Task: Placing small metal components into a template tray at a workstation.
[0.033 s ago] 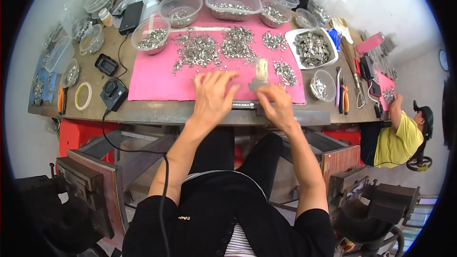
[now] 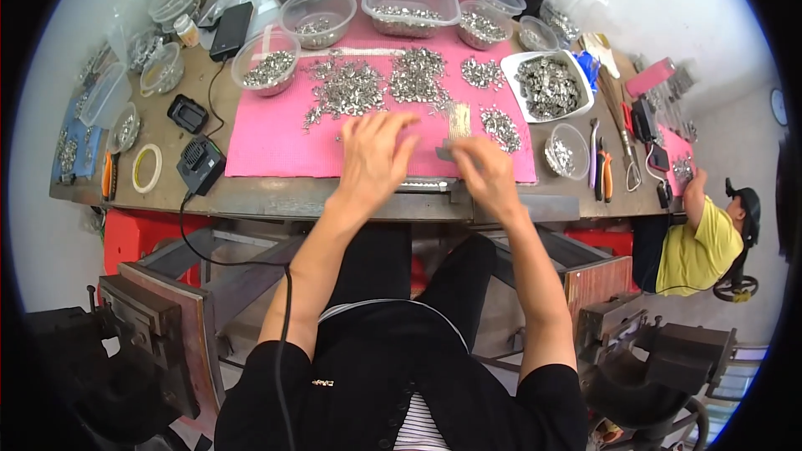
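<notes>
A pink mat [image 2: 284, 146] lies before me, with loose heaps of small silvery metal pieces [image 2: 351, 88] spread over it. My left hand [image 2: 373, 154] hovers above its near part, fingers apart and bent toward the right, with nothing visible in them. Between the thumb and fingers of my right hand [image 2: 486, 171] is the end of a flat grey metal plate [image 2: 443, 153], partly covered by the fingers. Just beyond it lies a beige wrapped strip [image 2: 459, 121]; whether the two are joined I cannot tell. A narrow metal bar [image 2: 424, 185] with a row of small bits runs along the table's front edge.
Clear tubs [image 2: 409, 0] of metal pieces line the back. A white tray [image 2: 582, 75] holds more, near a small round tub [image 2: 576, 138] and pliers [image 2: 607, 175]. A charger [image 2: 200, 163] and tape roll [image 2: 146, 169] lie left. A cable [image 2: 288, 317] hangs across my left arm. Another person [image 2: 697, 242] works at right.
My right hand has shifted slightly left, and the grey plate moved a little left with it. My left hand has turned slightly, its fingers drawn closer together.
</notes>
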`<state>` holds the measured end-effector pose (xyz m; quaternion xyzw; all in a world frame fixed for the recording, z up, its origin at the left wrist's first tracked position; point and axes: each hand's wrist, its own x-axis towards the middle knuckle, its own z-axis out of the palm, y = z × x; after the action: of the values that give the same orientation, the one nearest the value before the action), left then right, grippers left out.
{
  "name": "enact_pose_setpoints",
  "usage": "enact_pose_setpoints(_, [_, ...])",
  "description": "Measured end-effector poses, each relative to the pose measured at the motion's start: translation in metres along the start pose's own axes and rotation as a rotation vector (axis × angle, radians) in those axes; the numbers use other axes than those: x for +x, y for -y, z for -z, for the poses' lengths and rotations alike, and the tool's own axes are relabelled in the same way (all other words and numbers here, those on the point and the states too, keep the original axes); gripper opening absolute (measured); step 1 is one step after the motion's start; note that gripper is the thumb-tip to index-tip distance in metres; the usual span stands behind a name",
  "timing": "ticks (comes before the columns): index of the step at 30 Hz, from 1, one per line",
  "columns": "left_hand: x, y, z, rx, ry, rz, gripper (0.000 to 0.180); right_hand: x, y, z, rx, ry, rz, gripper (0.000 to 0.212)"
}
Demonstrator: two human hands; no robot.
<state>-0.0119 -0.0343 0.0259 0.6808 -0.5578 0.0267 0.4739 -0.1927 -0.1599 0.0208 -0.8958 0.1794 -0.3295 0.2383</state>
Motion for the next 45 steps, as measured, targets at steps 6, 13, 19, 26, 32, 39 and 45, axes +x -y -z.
enact_pose_setpoints(6, [0.088, 0.061, -0.059, 0.104, 0.059, -0.042, 0.025, 0.089, -0.059, -0.027, -0.061, -0.109, -0.168, 0.012])
enact_pose_setpoints(13, [0.109, 0.089, -0.085, 0.153, 0.100, -0.085, 0.013, 0.098, -0.080, -0.052, -0.230, -0.113, -0.143, 0.009])
enact_pose_setpoints(19, [0.111, 0.093, -0.083, 0.084, 0.072, -0.092, 0.012, 0.067, -0.019, -0.012, 0.035, 0.117, -0.325, 0.016])
enact_pose_setpoints(26, [0.067, 0.038, -0.043, -0.178, 0.229, -0.115, 0.006, 0.011, 0.005, -0.007, -0.020, 0.104, -0.278, 0.017])
enact_pose_setpoints(32, [0.009, 0.024, -0.034, 0.022, 0.360, -0.209, 0.010, 0.002, 0.000, -0.007, 0.069, 0.100, -0.285, 0.014])
enact_pose_setpoints(39, [0.013, 0.034, -0.014, -0.163, 0.317, 0.046, 0.020, 0.005, -0.003, -0.010, -0.052, 0.160, -0.242, 0.014])
enact_pose_setpoints(45, [0.003, 0.019, -0.023, 0.016, 0.320, -0.032, 0.013, 0.009, -0.002, -0.010, -0.109, 0.192, -0.234, 0.015])
